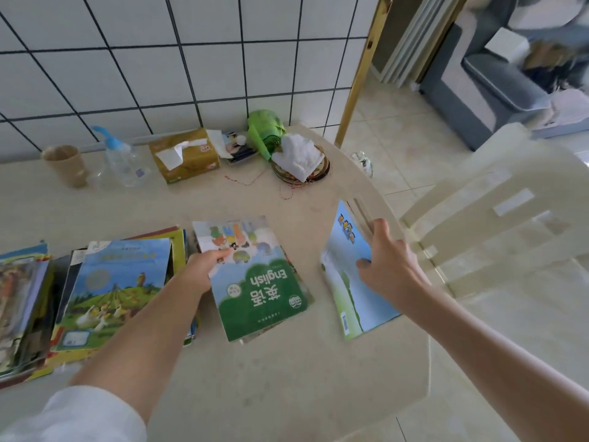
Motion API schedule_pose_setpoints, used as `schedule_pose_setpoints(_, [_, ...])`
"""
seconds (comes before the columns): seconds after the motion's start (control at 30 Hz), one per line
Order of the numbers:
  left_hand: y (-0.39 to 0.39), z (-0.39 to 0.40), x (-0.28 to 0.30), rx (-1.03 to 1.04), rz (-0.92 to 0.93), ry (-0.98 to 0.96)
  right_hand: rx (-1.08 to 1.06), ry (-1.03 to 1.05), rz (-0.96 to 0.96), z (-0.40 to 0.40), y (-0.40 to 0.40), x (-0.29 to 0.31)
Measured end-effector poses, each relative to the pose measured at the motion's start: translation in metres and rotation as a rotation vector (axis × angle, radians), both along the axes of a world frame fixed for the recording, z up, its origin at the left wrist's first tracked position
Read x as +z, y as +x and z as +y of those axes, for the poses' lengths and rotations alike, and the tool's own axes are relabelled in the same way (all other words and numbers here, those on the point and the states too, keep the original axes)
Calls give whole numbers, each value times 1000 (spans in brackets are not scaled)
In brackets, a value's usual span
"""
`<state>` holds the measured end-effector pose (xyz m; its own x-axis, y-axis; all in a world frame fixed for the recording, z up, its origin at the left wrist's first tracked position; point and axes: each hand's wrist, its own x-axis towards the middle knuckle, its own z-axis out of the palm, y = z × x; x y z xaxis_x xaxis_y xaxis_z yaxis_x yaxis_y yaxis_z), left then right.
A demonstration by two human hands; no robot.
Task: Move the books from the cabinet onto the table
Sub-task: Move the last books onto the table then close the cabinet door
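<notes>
Left hand [204, 263]: pinches the left edge of a green English textbook [255, 282], thumb on the cover; the book lies on the table, apparently on top of another. Right hand [387, 256]: fingers curled over the far long edge of a thin blue paperback [347, 282], which sits tilted near the table's right rim. Both items: soft-cover, light, flexible, glossy, so likely to slide and sag; best taken along the spine or a long edge. Adjacent, left: a picture book with a windmill scene [118, 288] atop a loose stack, and a further pile of books [22, 307] at the frame edge. Surface: cream table [287, 378] with a rounded corner, carrying a tissue box [185, 154], plastic bottle [122, 157], brown cup [65, 164], green bag [264, 129] and white cloth [299, 157]. Room: white tiled wall [159, 59], cream chair [497, 212], pale tiled floor. Cabinet: not in view.
</notes>
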<state>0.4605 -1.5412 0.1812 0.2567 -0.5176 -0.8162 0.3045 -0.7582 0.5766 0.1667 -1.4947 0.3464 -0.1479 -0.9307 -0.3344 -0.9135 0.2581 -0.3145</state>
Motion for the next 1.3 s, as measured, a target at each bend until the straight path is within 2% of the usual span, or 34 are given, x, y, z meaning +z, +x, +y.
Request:
schedule_pose_setpoints(0.23, [10,-17,-27,-84,-93,78,18,-35,-13,-5,-1,7])
schedule_pose_setpoints(0.33, [5,-20,-20,-141,-334,67,39,-32,-21,-7,2,9])
schedule_pose_setpoints(0.47, [2,-31,-21,-180,-525,48,56,-18,-36,-6,5,7])
schedule_pose_setpoints(0.63, [2,-24,-34,-445,-646,39,35,11,-38,-1,5,1])
schedule_pose_setpoints(0.7, [-6,-16,-29,-494,-731,-61,21,21,-58,1,7,-1])
schedule_pose_setpoints(0.83, [-28,10,-10,-733,-1095,-311,2,39,-94,4,9,0])
schedule_pose_setpoints(1.0, [-46,47,2,-918,-1291,-304,-14,53,-137,8,14,4])
schedule_pose_setpoints(1.1, [-62,65,17,-1091,-1287,-376,-1,50,-158,14,16,8])
schedule_pose_setpoints(1.3, [-100,123,23,-1290,-784,-527,-26,28,-197,25,20,13])
